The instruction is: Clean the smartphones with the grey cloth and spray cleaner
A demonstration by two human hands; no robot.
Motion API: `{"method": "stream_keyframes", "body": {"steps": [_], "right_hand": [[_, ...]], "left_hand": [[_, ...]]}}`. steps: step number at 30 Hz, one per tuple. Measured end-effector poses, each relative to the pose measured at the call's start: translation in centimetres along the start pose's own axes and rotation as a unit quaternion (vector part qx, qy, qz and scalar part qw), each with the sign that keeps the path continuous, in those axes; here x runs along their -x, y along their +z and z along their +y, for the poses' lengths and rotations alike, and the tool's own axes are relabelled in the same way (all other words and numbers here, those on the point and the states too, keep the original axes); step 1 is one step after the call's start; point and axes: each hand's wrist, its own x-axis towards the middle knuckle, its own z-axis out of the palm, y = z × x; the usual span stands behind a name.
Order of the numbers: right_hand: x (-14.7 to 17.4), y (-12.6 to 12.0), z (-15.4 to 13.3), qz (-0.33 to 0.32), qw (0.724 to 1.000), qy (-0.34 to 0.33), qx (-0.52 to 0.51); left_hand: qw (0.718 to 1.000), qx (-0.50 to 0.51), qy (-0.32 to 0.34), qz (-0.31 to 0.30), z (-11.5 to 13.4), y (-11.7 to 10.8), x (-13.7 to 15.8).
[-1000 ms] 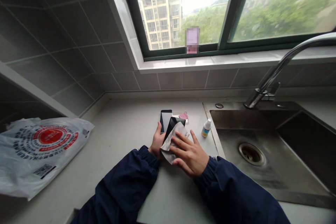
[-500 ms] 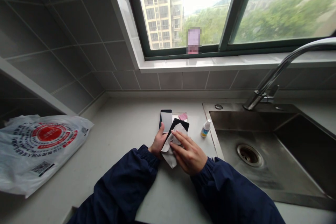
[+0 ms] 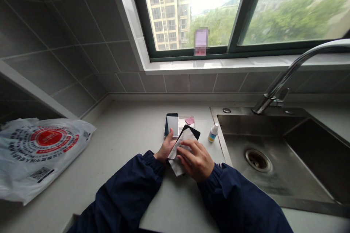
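Note:
My left hand (image 3: 164, 149) grips a flat black phone (image 3: 195, 132) from its left side, tilted above the counter. A pale cloth (image 3: 176, 166) lies over most of that phone, and its lower end hangs down below. My right hand (image 3: 199, 160) is on top with bent fingers, pinching the cloth against the phone's face. Just beyond my left thumb, a second phone (image 3: 171, 125) with a white edge lies on the counter. Beside it is a clear case (image 3: 181, 122) with a small pink piece (image 3: 189, 121) on it.
A small white spray bottle (image 3: 213, 133) stands by the rim of the steel sink (image 3: 222, 142). The chrome faucet (image 3: 284, 76) arches over the sink. At the left, a printed plastic bag (image 3: 49, 153) rests on the white counter (image 3: 123, 138). A window is behind.
My right fingers have curled more, and the cloth now covers more of the black phone. The phone's top corner has shifted slightly right.

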Motion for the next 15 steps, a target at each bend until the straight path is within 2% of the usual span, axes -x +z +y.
{"method": "stream_keyframes", "body": {"steps": [3,9,15], "right_hand": [[0.06,0.36,0.09,-0.005,1.000,-0.013,0.016],[0.46,0.99,0.17,-0.068,0.997,-0.037,0.018],[0.04,0.64,0.20,0.008,0.998,-0.018,-0.052]], "left_hand": [[1.000,0.013,-0.004,0.005,-0.10,-0.30,0.04],[0.999,0.010,0.002,0.031,-0.12,-0.30,-0.03],[0.999,-0.003,0.004,0.052,-0.11,0.03,-0.05]]}}
